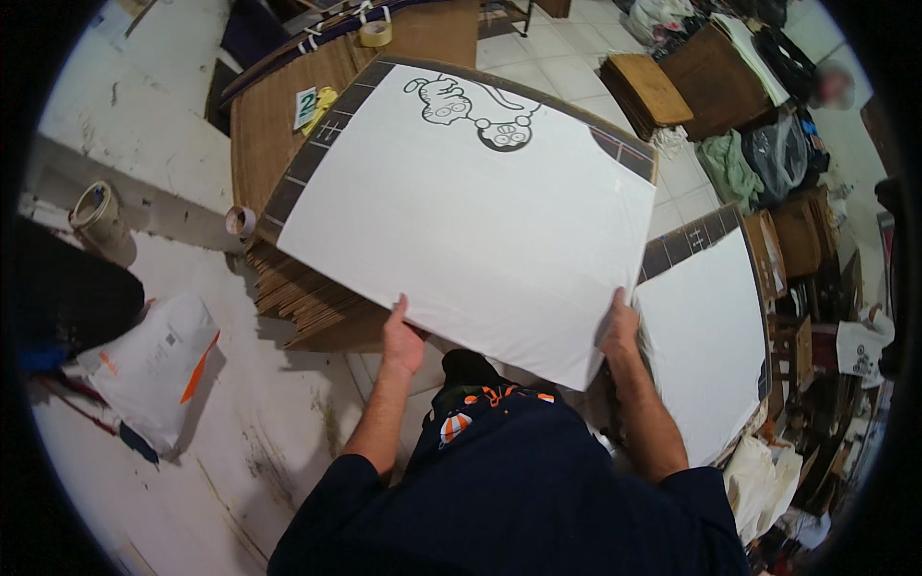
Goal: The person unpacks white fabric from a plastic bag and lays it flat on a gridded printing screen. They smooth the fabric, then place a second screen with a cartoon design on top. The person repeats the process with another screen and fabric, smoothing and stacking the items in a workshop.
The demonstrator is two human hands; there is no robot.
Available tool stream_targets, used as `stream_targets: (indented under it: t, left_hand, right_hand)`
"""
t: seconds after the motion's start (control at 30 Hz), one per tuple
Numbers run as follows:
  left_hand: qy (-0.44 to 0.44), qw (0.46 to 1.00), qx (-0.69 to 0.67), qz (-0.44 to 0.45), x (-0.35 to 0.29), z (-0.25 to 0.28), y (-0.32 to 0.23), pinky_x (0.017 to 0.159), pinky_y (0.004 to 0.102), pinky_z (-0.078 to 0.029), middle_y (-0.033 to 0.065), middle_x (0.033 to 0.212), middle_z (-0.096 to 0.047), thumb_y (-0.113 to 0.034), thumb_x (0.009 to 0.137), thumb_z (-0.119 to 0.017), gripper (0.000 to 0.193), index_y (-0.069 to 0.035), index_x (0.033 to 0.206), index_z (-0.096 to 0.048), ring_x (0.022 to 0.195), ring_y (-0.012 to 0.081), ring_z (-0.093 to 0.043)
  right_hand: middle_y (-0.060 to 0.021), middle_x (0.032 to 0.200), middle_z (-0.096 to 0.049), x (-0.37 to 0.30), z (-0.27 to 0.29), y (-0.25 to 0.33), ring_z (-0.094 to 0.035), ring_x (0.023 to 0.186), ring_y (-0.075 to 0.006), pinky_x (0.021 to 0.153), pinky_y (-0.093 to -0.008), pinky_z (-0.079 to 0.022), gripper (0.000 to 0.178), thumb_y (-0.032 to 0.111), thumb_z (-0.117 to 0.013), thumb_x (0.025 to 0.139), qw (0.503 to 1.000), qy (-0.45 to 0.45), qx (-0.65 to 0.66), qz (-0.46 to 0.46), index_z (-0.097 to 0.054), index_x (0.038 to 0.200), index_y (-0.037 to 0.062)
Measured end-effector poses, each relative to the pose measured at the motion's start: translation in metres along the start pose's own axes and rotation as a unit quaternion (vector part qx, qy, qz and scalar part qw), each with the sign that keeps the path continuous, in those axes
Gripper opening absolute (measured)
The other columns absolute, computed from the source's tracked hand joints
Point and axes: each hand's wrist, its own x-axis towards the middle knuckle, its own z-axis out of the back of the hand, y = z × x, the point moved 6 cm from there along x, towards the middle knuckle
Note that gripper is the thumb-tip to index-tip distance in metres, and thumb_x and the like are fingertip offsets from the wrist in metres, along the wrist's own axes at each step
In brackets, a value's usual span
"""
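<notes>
Seen from above: two bare forearms in dark blue sleeves reaching forward. Left grip (pixel 401 338) closed on the near edge of a large white sheet (pixel 471 221), thumb on top, fingers hidden beneath. Right grip (pixel 619 326) closed on the same near edge, close to the sheet's right corner. Sheet held flat between both grips, above a stack of brown cardboard (pixel 307 298). At the sheet's far end, beyond both grips, a black-outlined cartoon drawing (pixel 475 110), upside down. Just right of the right grip, a second white sheet (pixel 706 336) on a dark-edged board. Left of the left grip, a white plastic bag (pixel 154 365) on the pale floor. Farther off, past the drawing, a roll of tape (pixel 376 33) on a brown tabletop (pixel 432 34).
</notes>
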Motion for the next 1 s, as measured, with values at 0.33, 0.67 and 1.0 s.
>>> stream_targets:
  t: [0.33,0.67,1.0]
  left_hand:
    - [0.087,0.994,-0.013,0.063,0.036,-0.044,0.003,0.106,0.0483,-0.035,0.0112,0.134,-0.050,-0.034,0.091,-0.062,0.057,-0.004,0.136,-0.042,0.125,0.0305,-0.045]
    - [0.272,0.960,0.022,0.060,0.114,-0.007,-0.021,0.107,0.0488,-0.035,0.0122,0.137,-0.047,-0.036,0.092,-0.060,0.062,-0.002,0.139,-0.037,0.125,0.0319,-0.044]
    - [0.311,0.947,0.017,0.072,0.106,-0.022,-0.023,0.106,0.0520,-0.036,0.0150,0.137,-0.048,-0.040,0.090,-0.062,0.065,0.000,0.137,-0.041,0.124,0.0332,-0.045]
  right_hand:
    - [-0.0146,0.110,-0.063,-0.053,0.234,0.021,-0.062,0.100,-0.0256,0.088,-0.0387,-0.050,0.058,0.047,-0.057,0.091,0.994,-0.100,0.043,0.031,-0.055,0.117,-0.0047]
    - [-0.0115,0.122,-0.060,-0.204,0.206,-0.028,-0.058,0.111,-0.0228,0.093,-0.0361,-0.048,0.067,0.056,-0.044,0.094,0.943,0.051,0.296,0.144,-0.048,0.130,-0.0001]
    - [-0.0102,0.103,-0.065,-0.204,0.300,-0.095,-0.064,0.091,-0.0179,0.081,-0.0315,-0.054,0.052,0.006,-0.070,0.084,0.921,-0.121,0.312,0.198,-0.048,0.131,0.0032]
